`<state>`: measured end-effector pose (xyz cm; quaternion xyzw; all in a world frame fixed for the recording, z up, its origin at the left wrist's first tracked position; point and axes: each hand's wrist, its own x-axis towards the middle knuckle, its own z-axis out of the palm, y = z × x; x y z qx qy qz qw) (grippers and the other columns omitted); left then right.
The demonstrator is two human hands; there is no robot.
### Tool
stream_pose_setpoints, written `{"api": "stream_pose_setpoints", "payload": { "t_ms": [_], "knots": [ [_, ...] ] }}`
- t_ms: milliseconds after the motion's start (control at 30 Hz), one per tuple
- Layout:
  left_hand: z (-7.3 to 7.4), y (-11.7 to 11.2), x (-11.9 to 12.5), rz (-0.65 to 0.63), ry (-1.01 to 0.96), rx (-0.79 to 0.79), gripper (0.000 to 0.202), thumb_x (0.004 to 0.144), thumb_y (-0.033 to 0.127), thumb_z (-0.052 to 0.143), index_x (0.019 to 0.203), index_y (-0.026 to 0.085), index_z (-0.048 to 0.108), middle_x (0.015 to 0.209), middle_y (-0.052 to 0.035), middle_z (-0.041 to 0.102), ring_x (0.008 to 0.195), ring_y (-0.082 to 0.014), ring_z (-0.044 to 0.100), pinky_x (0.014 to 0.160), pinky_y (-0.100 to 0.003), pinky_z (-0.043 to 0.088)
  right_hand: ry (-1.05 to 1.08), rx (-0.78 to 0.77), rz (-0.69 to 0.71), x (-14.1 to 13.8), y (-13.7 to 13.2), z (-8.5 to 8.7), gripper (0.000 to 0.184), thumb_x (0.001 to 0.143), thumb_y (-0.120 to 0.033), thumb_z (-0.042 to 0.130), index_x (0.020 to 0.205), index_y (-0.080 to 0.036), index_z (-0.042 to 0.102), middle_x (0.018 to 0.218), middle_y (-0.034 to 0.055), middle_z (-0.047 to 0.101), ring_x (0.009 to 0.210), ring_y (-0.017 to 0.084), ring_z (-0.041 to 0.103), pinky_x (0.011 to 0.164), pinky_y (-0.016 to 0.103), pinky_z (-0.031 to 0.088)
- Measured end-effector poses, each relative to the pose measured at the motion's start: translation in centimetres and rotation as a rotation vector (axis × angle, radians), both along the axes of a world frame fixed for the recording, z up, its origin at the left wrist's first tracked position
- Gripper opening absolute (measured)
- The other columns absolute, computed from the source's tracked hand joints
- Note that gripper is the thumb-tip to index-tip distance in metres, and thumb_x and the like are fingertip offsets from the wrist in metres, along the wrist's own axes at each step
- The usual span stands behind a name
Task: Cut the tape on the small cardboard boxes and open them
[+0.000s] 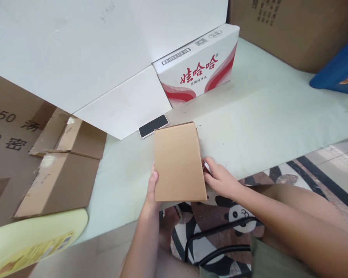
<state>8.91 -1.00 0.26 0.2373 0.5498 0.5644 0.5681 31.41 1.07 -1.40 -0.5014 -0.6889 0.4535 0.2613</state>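
A plain brown cardboard box (pixel 178 164) is tilted up in front of me at the near edge of the covered table. My left hand (pixel 152 184) grips its left side, with the thumb on the edge and the other fingers hidden behind. At the box's right edge, my right hand (pixel 219 178) is closed around a small tool (pixel 207 167) with a white part and a dark reddish part. Most of that tool is covered by the fingers, so its kind is unclear. The right edge of the box looks rough, with thin strands sticking out.
Behind the box lies a phone (pixel 153 126) with a dark screen. A white and red water carton (pixel 200 69) stands beside large white boxes (pixel 75 50). Brown cartons (pixel 66 181) and a yellow bottle (pixel 40 241) are at left, a blue container (pixel 336 69) at right.
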Motion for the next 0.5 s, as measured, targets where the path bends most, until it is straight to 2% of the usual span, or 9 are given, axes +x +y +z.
{"api": "stream_pose_setpoints", "payload": {
  "t_ms": [200,400,500],
  "knots": [
    [-0.24,0.17,-0.12,-0.001,-0.001,-0.004,0.057,0.063,0.061,0.077,0.103,0.022,0.068,0.117,-0.0101,0.072,0.135,-0.0407,0.05,0.104,-0.05,0.046,0.004,-0.002,-0.01,0.0,-0.05,-0.18,0.007,0.084,-0.026,0.039,0.089,-0.025,0.036,0.083,0.0033,0.058,0.074,0.023,0.055,0.066,0.035,0.039],
    [-0.29,0.22,0.0,0.002,0.014,-0.013,0.058,0.062,0.064,0.076,0.103,0.023,0.068,0.11,-0.0098,0.073,0.135,-0.0406,0.05,0.102,-0.049,0.047,-0.009,-0.025,-0.005,0.0,-0.12,0.06,0.007,0.083,-0.027,0.038,0.09,-0.025,0.037,0.085,0.0051,0.059,0.076,0.024,0.056,0.068,0.037,0.039],
    [-0.24,0.19,-0.14,-0.006,0.001,-0.023,0.061,0.062,0.063,0.076,0.108,0.024,0.067,0.113,-0.0091,0.073,0.132,-0.04,0.052,0.101,-0.049,0.049,-0.002,-0.021,0.004,0.06,-0.19,0.07,0.008,0.084,-0.027,0.038,0.091,-0.025,0.037,0.086,0.0056,0.06,0.078,0.024,0.057,0.069,0.037,0.04]
  ]
}}
